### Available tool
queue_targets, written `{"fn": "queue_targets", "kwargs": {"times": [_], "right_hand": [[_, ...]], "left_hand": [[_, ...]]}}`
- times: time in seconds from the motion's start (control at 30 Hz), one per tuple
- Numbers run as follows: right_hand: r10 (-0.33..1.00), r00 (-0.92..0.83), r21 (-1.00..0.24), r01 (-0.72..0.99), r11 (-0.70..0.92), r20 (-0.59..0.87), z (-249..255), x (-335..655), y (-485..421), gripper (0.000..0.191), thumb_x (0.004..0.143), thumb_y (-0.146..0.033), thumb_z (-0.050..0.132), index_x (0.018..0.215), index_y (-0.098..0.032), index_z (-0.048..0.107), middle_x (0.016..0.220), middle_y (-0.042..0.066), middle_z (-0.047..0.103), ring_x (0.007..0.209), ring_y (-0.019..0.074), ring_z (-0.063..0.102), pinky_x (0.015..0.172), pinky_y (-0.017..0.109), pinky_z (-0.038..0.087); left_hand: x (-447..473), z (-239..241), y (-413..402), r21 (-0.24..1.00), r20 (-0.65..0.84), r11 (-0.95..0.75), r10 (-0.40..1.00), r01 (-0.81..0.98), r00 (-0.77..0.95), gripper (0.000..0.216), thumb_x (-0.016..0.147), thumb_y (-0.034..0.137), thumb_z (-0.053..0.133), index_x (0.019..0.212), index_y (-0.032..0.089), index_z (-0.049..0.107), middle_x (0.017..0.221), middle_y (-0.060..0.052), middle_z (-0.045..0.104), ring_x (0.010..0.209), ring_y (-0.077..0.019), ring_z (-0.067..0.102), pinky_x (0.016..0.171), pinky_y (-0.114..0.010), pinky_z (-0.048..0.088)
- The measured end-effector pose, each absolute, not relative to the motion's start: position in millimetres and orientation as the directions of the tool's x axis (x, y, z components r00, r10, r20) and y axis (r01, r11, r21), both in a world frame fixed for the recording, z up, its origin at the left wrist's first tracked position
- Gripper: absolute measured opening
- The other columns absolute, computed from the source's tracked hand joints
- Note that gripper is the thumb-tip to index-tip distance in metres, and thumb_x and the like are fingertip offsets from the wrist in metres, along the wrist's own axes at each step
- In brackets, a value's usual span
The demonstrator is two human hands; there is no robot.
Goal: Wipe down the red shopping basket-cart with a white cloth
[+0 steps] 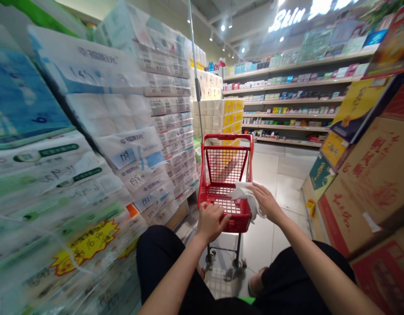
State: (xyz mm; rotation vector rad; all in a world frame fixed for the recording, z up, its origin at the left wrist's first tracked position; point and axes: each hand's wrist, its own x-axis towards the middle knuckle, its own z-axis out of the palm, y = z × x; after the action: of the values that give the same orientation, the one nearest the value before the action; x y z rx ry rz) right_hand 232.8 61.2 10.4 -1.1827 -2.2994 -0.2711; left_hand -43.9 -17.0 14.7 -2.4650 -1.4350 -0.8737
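Note:
A small red shopping cart [226, 162] stands on the tiled floor in a shop aisle, straight ahead of me. My left hand [211, 220] is closed round the near rim of its basket. My right hand [265, 200] lies on a white cloth [245, 194] at the right near corner of the basket, fingers stretched out and pressing it down; part of the cloth hangs over the rim. The basket looks empty apart from the cloth. My knees in dark trousers show below.
Tall stacks of wrapped tissue packs [123, 131] close on the left. Cardboard boxes [369, 175] line the right. Shelves of small goods [287, 96] stand at the far end. A metal pole [195, 78] rises behind the cart. Tiled floor [287, 175] lies ahead.

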Motion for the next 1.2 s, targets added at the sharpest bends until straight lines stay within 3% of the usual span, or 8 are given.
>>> {"fn": "queue_targets", "kwargs": {"times": [0.23,0.37,0.53,0.63,0.7,0.9,1.03,1.2], "right_hand": [[0.664,-0.450,-0.076,0.792,0.605,0.597,3.4,203.5,-3.8,0.031,0.097,-0.026,0.033,0.119,-0.023,0.056,0.124,0.005,0.059,0.137,0.0209,0.033,0.113,0.045,0.028],[0.681,-0.397,-0.048,0.844,0.535,0.616,5.8,185.1,-29.9,0.024,0.097,-0.025,0.037,0.110,-0.022,0.057,0.114,0.005,0.062,0.133,0.0214,0.038,0.115,0.044,0.023],[0.717,-0.419,0.032,0.874,0.486,0.557,15.0,163.8,-32.1,0.018,0.096,-0.024,0.043,0.104,-0.021,0.059,0.097,0.005,0.065,0.099,0.0211,0.057,0.101,0.042,0.035],[0.735,-0.436,0.039,0.871,0.489,0.519,13.1,145.6,-27.3,0.015,0.094,-0.022,0.046,0.101,-0.020,0.060,0.088,0.005,0.065,0.086,0.0212,0.057,0.087,0.039,0.042],[0.728,-0.438,0.033,0.867,0.497,0.528,9.5,133.0,-25.1,0.017,0.093,-0.019,0.046,0.103,-0.018,0.060,0.089,0.006,0.065,0.084,0.0212,0.057,0.087,0.039,0.042],[0.660,-0.528,-0.042,0.763,0.645,0.535,19.3,135.3,-27.0,0.030,0.095,-0.021,0.041,0.123,-0.019,0.053,0.113,0.009,0.064,0.106,0.0206,0.058,0.096,0.038,0.043],[0.711,-0.451,-0.099,0.805,0.585,0.540,29.6,177.0,-25.9,0.037,0.097,-0.025,0.035,0.132,-0.022,0.048,0.124,0.006,0.062,0.119,0.0179,0.053,0.110,0.042,0.032],[0.717,-0.455,-0.052,0.825,0.562,0.528,20.9,204.9,-22.6,0.038,0.099,-0.027,0.031,0.132,-0.024,0.049,0.133,0.003,0.057,0.134,0.0187,0.039,0.117,0.048,0.019]], "left_hand": [[-38.6,16.8,-19.1,0.132,0.559,-0.513,0.745,0.848,0.363,0.033,0.095,0.045,0.042,0.081,0.020,0.057,0.084,-0.004,0.059,0.085,-0.0208,0.051,0.092,-0.042,0.029],[-31.3,15.7,-20.3,0.149,0.551,-0.520,0.750,0.841,0.366,0.032,0.095,0.047,0.040,0.098,0.020,0.057,0.093,-0.005,0.060,0.089,-0.0223,0.053,0.095,-0.044,0.030],[-22.7,10.9,-20.0,0.198,0.590,-0.589,0.710,0.784,0.384,0.047,0.094,0.052,0.040,0.127,0.019,0.044,0.121,-0.009,0.057,0.108,-0.0237,0.053,0.104,-0.044,0.027],[-19.9,11.0,-19.9,0.207,0.615,-0.614,0.687,0.762,0.387,0.045,0.096,0.047,0.038,0.132,0.019,0.039,0.130,-0.010,0.052,0.123,-0.0230,0.046,0.109,-0.044,0.023],[-19.8,13.0,-20.5,0.215,0.611,-0.629,0.683,0.747,0.399,0.039,0.098,0.041,0.036,0.131,0.021,0.040,0.130,-0.009,0.053,0.124,-0.0215,0.045,0.111,-0.044,0.021],[-30.6,16.4,-22.1,0.260,0.600,-0.644,0.692,0.720,0.402,0.031,0.098,0.027,0.037,0.127,0.022,0.044,0.121,-0.008,0.057,0.116,-0.0202,0.050,0.104,-0.040,0.033],[-52.6,12.1,-20.6,0.207,0.574,-0.638,0.693,0.741,0.436,0.025,0.097,0.023,0.043,0.120,0.027,0.051,0.115,-0.004,0.060,0.112,-0.0187,0.053,0.106,-0.042,0.029],[-81.2,22.4,-23.7,0.151,0.576,-0.584,0.708,0.798,0.409,0.025,0.092,0.016,0.044,0.113,0.026,0.056,0.112,-0.004,0.060,0.114,-0.0196,0.052,0.111,-0.046,0.020]]}}
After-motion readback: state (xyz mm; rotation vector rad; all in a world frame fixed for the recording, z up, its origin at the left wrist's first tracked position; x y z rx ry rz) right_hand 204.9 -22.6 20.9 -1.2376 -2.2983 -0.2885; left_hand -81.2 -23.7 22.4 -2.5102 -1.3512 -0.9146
